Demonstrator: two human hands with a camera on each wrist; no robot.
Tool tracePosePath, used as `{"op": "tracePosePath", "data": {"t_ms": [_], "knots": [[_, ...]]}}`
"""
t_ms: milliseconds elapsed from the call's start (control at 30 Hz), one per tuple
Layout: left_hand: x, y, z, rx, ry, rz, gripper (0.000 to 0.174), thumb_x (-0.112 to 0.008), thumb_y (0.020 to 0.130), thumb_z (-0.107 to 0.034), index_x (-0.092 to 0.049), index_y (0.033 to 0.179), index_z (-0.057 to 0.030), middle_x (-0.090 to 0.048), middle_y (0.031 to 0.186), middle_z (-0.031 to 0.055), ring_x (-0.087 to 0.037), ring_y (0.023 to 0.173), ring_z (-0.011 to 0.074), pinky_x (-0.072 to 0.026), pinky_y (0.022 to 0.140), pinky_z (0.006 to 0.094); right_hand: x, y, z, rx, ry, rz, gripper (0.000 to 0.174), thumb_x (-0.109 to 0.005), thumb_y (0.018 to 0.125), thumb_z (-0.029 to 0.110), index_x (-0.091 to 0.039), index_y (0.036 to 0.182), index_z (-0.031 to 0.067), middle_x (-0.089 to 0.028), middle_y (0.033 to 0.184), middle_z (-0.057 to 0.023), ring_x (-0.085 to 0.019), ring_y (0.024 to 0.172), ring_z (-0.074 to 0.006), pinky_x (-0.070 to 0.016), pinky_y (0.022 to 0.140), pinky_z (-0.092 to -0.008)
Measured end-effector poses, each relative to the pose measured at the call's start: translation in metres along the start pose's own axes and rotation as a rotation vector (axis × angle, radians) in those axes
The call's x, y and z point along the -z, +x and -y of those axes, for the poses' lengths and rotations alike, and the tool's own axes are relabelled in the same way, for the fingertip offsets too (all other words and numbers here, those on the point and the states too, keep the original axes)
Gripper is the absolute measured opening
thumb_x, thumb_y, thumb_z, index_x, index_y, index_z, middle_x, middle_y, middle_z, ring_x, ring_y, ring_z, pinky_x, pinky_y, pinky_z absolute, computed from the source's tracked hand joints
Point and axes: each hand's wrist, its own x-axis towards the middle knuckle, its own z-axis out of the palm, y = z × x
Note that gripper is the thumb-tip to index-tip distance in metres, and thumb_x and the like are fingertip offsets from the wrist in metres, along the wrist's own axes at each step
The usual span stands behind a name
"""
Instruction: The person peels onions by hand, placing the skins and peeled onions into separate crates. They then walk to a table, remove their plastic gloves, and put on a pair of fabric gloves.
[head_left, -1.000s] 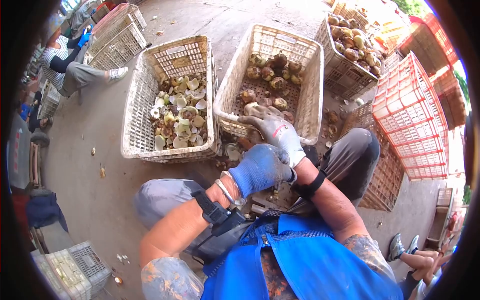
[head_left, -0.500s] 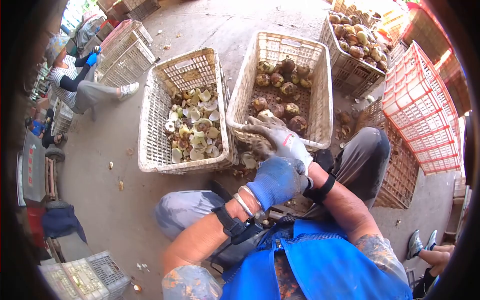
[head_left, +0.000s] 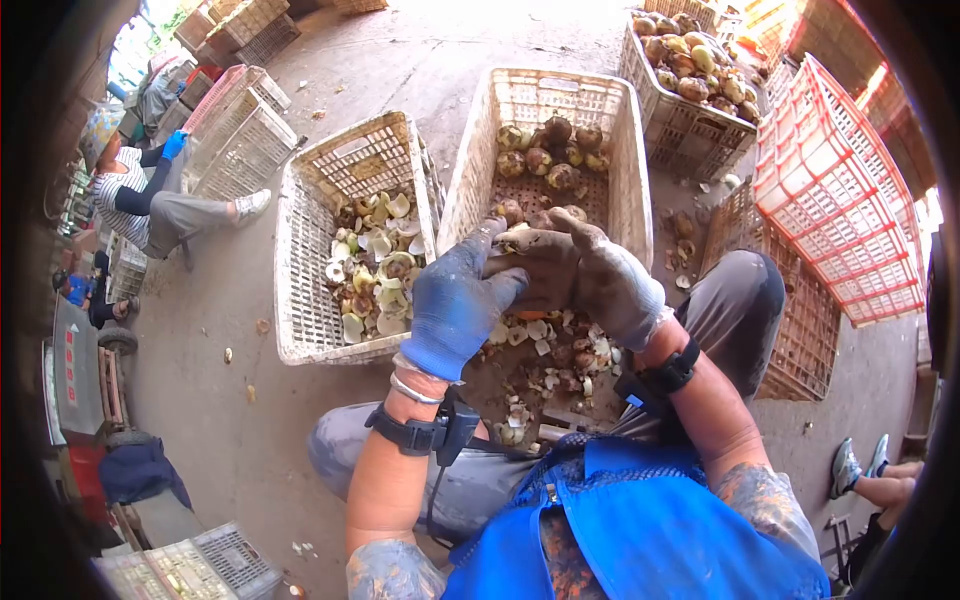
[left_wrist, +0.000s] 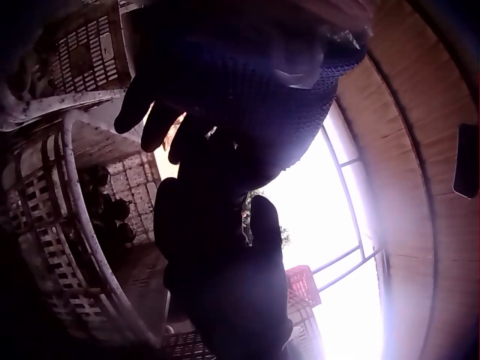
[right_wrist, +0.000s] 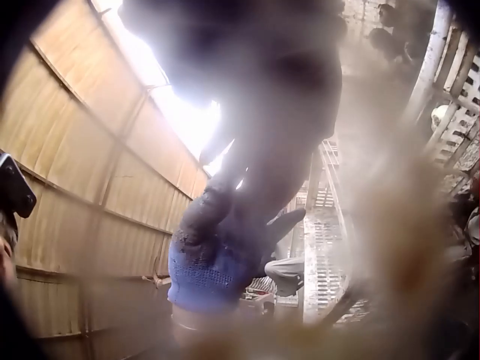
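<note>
My left hand (head_left: 448, 315), in a blue glove with a dark-stained palm, meets my right hand (head_left: 612, 292) in a soiled white glove. Both are raised over the near edge of the middle crate (head_left: 628, 170), fingers extended and overlapping at the fingertips. Dark against bright light, the left wrist view has my left hand (left_wrist: 232, 97) above my right hand (left_wrist: 225, 262). Nothing shows in either hand. Several round brown-and-green vegetables (head_left: 562, 177) lie in the middle crate. Pale curved peels (head_left: 385, 245) fill the bottom of the left crate (head_left: 284, 290).
Peel scraps (head_left: 530, 350) litter the ground between the knees. A heaped crate of vegetables (head_left: 700, 75) stands back right, beside stacked red-and-white crates (head_left: 830, 190). At the left, a seated person (head_left: 140, 190) wears blue gloves. A dark cart (head_left: 75, 370) stands at far left.
My left hand has let go of the right glove's cuff and moved left and forward to the right fingers. My right hand has turned, its fingers now towards the left hand.
</note>
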Motion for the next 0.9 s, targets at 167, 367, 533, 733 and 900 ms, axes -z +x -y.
{"op": "tracePosePath", "data": {"t_ms": [167,367,533,733,900], "knots": [[-0.006,-0.005,0.005,0.3,-0.161,0.054,0.024,-0.078,0.088,-0.01,-0.076,0.108,0.0025,-0.076,0.091,0.0078,-0.068,0.083,0.0108,-0.0552,0.077,0.0273,-0.014,-0.002,0.01,-0.066,-0.119,0.037,0.07,-0.05,0.104,0.051,-0.028,0.162,0.018,-0.047,0.155,-0.0232,-0.057,0.129,-0.0458,-0.0421,0.113,-0.0602],[-0.009,-0.011,-0.007,0.498,-0.547,0.076,0.035,-0.074,0.089,-0.006,-0.071,0.123,0.003,-0.076,0.102,0.0089,-0.068,0.092,0.0127,-0.0561,0.084,0.0265,0.01,-0.005,0.005,-0.17,0.037,0.027,0.077,-0.038,0.104,0.065,-0.035,0.159,0.0122,-0.052,0.148,-0.0256,-0.061,0.126,-0.0419,-0.0472,0.11,-0.0515],[0.0,-0.018,0.004,0.055,-0.379,0.144,0.059,-0.074,0.087,-0.001,-0.056,0.143,0.0009,-0.07,0.128,0.0136,-0.067,0.111,0.0178,-0.0543,0.098,0.0311,0.012,-0.007,0.014,-0.227,0.072,0.032,0.081,-0.038,0.102,0.069,-0.037,0.157,0.0101,-0.053,0.146,-0.0298,-0.065,0.121,-0.0409,-0.0504,0.106,-0.0481],[0.007,-0.016,0.0,-0.342,0.268,0.071,0.052,-0.082,0.079,-0.007,-0.069,0.129,-0.0064,-0.072,0.116,0.0156,-0.07,0.101,0.0325,-0.0559,0.09,0.0401,0.016,-0.005,0.011,-0.339,0.069,0.01,0.078,-0.04,0.103,0.067,-0.037,0.158,0.0105,-0.054,0.144,-0.0287,-0.066,0.116,-0.0431,-0.0524,0.103,-0.0475],[-0.001,-0.022,0.009,-0.296,0.194,0.106,0.039,-0.08,0.077,-0.008,-0.075,0.116,-0.0082,-0.074,0.099,0.0143,-0.071,0.091,0.0333,-0.0564,0.082,0.0424,0.035,-0.003,0.003,-0.49,0.258,0.013,0.074,-0.04,0.103,0.066,-0.045,0.153,0.0122,-0.059,0.139,-0.0264,-0.064,0.118,-0.0464,-0.0477,0.105,-0.0586]]}}
